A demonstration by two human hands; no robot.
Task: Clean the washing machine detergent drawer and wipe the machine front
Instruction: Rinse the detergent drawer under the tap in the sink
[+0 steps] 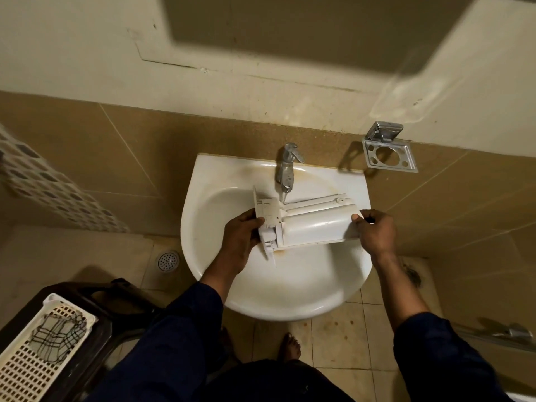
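I hold the detergent drawer [313,224] over the sink [275,294], lying crosswise, its smooth rounded side turned up. My left hand [240,236] grips the end with the flat front panel, fingers curled round the panel's edge and the thumb on top. My right hand [377,230] pinches the opposite end, thumb on the upper face and fingers tucked under it.

The drawer spans most of the bowl. Its right end sits over the sink's right rim, and the front panel stands up on edge over the left half of the bowl, well in from the left rim. The tap [287,166] is just behind the drawer, with the spout ending right by the drawer's back edge. I cannot tell whether they touch.

On my side of the drawer the bowl is open white basin down to the near rim. To the right, a chrome holder [388,153] sticks out from the wall above and beyond the sink corner, apart from my right hand. Down to my left, a white slotted basket [37,349] rests on a dark stand [116,303], close by my left sleeve. A round floor drain [168,261] lies just beside the sink's left edge.
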